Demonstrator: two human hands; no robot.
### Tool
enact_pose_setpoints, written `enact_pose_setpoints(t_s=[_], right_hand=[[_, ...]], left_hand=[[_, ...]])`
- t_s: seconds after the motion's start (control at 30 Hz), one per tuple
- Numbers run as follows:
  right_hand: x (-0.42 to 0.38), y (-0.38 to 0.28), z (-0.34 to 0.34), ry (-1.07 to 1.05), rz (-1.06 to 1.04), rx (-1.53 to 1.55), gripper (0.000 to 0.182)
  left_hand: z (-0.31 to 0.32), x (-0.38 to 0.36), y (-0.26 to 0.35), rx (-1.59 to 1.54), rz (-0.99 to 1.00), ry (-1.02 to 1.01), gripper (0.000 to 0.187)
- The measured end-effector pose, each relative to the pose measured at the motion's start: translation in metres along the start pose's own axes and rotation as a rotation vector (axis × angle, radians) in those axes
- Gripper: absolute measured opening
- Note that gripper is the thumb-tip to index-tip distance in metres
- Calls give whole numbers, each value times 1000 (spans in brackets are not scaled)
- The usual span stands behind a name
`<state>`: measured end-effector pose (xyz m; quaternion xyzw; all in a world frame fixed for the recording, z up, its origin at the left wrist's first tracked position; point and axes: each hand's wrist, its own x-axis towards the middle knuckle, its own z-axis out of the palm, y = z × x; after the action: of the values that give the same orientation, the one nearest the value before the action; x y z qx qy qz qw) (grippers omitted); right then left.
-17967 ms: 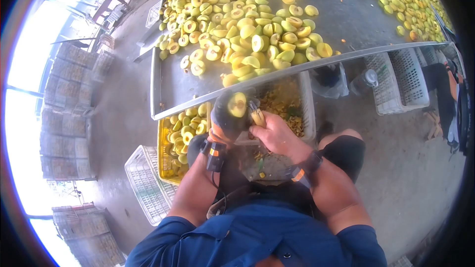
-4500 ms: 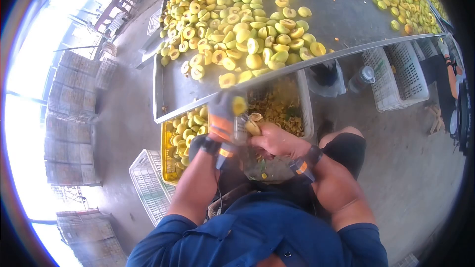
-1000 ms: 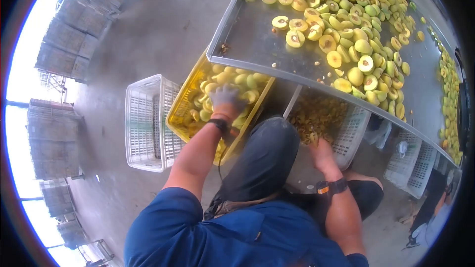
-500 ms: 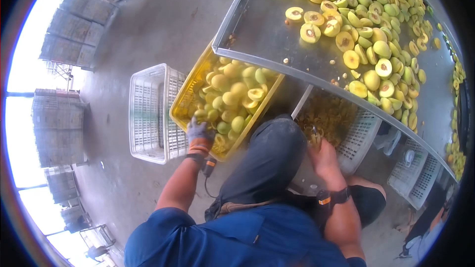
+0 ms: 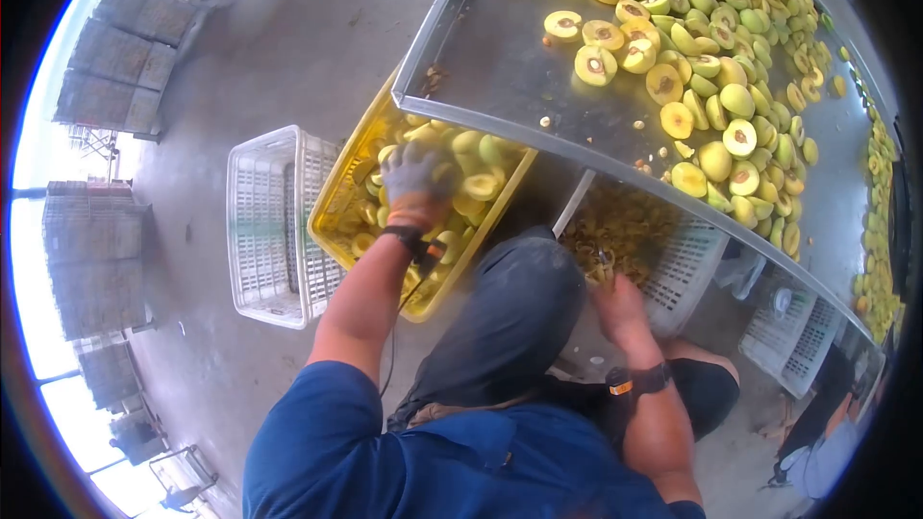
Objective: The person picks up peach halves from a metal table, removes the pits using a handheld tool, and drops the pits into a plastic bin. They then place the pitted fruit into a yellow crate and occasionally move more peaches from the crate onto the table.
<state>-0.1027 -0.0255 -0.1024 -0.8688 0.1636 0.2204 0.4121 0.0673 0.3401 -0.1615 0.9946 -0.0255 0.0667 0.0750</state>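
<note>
My left hand (image 5: 419, 178), in a grey glove with an orange cuff, reaches into the yellow crate (image 5: 329, 231) on top of the yellow-green stone fruit (image 5: 484, 183). Its fingers are blurred and partly hidden, so I cannot see whether they grip a fruit. My bare right hand (image 5: 618, 308) is closed around a small metal tool (image 5: 605, 264), whose exact kind I cannot make out. That hand is beside my knee, at the near edge of a white crate (image 5: 685, 274) holding brownish-yellow scraps (image 5: 620, 231).
A metal table (image 5: 510, 58) with a raised rim carries many halved fruits (image 5: 740, 96) and some loose pits. An upright white basket (image 5: 279, 231) stands left of the yellow crate. Stacked crates (image 5: 96, 259) line the far left; more white crates (image 5: 793, 336) and part of another person (image 5: 817, 461) are at right.
My left hand has moved from the crate's near left corner up and right, over the middle of the fruit. My right hand stays in nearly the same place with the tool. The view has shifted slightly.
</note>
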Motion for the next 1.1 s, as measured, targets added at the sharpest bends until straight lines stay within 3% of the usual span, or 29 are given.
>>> enact_pose_setpoints(t_s=[0.03, 0.2, 0.27, 0.37, 0.53, 0.67, 0.77, 0.93, 1.1], right_hand=[[-1, 2, 1, 3, -6, -6, 36], [-3, -3, -1, -17, -6, -24, 37], [-6, -7, -4, -27, 4, -27, 38], [-12, -12, -8, -40, 13, -38, 39], [-14, -6, -7, -28, -48, -25, 40], [-12, -3, -8, 3, -53, -32, 41], [-16, -13, -15, -25, -3, -37, 42], [-22, -9, -17, -21, -19, -25, 40], [-28, -12, -22, 8, -128, -6, 38]], left_hand=[[8, -11, -9, 29, -4, 88, 34], [-3, -62, -65, 117, -97, 81, 29], [0, -81, -109, 191, -418, -116, 27], [-12, -107, -134, 196, -529, -114, 24], [-8, -84, -79, 102, -180, 216, 41], [9, -43, -7, -120, -18, 170, 40], [29, -36, -8, -24, 71, 50, 34], [9, -62, -64, 93, -101, -91, 21], [-13, -50, -69, 98, -328, 138, 19]])
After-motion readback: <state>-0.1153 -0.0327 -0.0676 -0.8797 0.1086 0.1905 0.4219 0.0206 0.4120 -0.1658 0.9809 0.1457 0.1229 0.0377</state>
